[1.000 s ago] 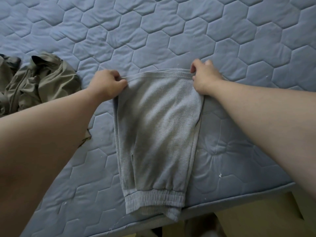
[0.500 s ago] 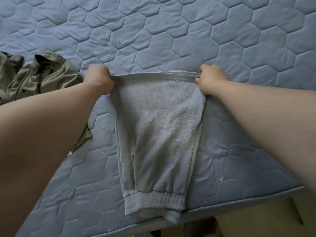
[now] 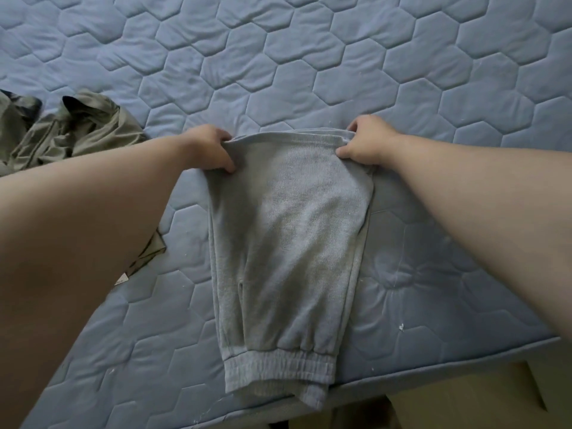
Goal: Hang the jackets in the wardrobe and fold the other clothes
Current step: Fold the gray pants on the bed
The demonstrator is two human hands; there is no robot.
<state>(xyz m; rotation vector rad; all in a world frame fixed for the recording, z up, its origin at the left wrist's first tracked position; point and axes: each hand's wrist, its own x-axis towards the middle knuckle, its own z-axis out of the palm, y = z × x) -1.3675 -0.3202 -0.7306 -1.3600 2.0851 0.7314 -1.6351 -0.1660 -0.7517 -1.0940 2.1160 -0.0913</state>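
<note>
I see the grey sweatpants (image 3: 288, 243) lying folded lengthwise on the blue quilted bed (image 3: 340, 72), running from the middle of the mattress toward me. Their elastic end (image 3: 278, 370) reaches the near edge of the bed, and a bit of the lower layer droops just over that edge. Beyond the far fold the mattress is open quilted surface all the way to the top of my view. To the right of the sweatpants there is also bare mattress, ending at the near edge, where a tan surface (image 3: 464, 397) shows below the bed; I cannot tell what it is.

On the left, an olive jacket (image 3: 77, 134) lies crumpled on the bed, well apart from the sweatpants. My left forearm crosses over its near part, and one corner of it pokes out below the arm.

My left hand (image 3: 210, 150) grips the far left corner of the sweatpants, fingers curled and thumb on top of the cloth. My right hand (image 3: 365, 144) grips the far right corner the same way, pinching the folded layers. The far edge runs taut between the two grips, slightly raised off the mattress.
</note>
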